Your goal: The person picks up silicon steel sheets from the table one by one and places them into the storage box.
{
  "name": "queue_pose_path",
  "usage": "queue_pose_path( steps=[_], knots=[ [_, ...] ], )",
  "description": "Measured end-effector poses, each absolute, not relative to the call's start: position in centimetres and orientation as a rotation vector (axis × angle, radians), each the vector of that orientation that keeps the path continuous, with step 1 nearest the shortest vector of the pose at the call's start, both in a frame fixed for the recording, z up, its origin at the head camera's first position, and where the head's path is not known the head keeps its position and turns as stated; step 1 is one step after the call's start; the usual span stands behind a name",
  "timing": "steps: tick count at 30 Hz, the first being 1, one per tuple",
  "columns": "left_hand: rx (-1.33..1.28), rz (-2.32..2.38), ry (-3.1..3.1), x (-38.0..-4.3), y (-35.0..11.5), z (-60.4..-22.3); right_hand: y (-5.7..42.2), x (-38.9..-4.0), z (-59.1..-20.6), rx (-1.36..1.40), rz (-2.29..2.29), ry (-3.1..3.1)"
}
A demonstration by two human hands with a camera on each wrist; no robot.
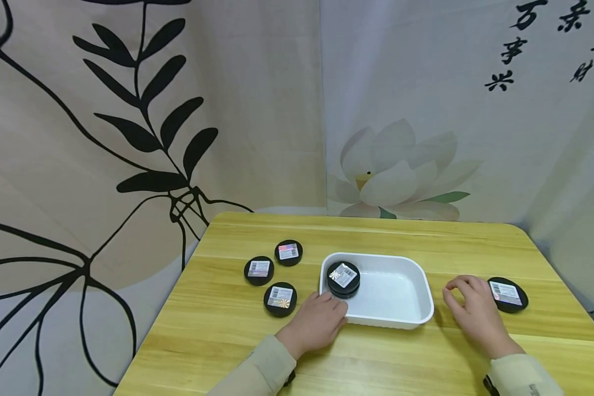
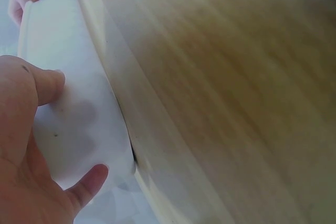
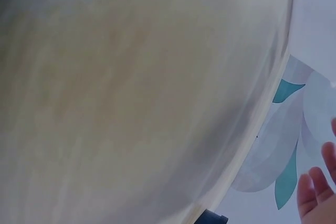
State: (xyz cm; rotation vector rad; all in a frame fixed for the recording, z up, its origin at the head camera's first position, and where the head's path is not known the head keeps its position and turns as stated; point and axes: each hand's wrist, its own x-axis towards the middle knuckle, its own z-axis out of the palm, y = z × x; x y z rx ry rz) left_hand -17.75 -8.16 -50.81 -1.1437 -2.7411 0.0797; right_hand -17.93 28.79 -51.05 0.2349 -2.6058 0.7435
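Tabletop: yellow wooden table (image 1: 386,357), grain running side to side, far corners rounded.
Backdrop: pale cloth (image 1: 272,110) behind the table; black leaf drawing (image 1: 153,126) on the left, white flower (image 1: 401,170) at the middle, black characters (image 1: 512,50) at upper right.
White tray: a shallow white tray (image 1: 396,291) on the table; at its left end, a stack of black discs (image 1: 343,276), the top one bearing a label.
Left of tray: three labelled discs (image 1: 280,297) lying flat, near each other but apart.
Left hand: the left hand (image 1: 319,323) grips the tray's near-left corner, fingers bent over the rim.
Right hand: the right hand (image 1: 472,308) holds nothing, fingers loosely curved; it is just beside the right-hand disc (image 1: 507,295); whether they touch, I cannot tell.
Left wrist view only: the tray's outer wall close up, thumb tip against it; small dark specks.
Right wrist view only: the right hand's fingertips, slightly spread; blurred wood fills most of it.
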Motion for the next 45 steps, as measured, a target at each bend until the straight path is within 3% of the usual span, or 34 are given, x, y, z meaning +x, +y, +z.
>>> queue_pose_path(
  steps=[45],
  knots=[
    [-1.135, 0.102, -2.747, -17.8, -8.2, -50.8, 30.6, -17.7, -51.1, 0.191, 0.721, -2.633]
  ],
)
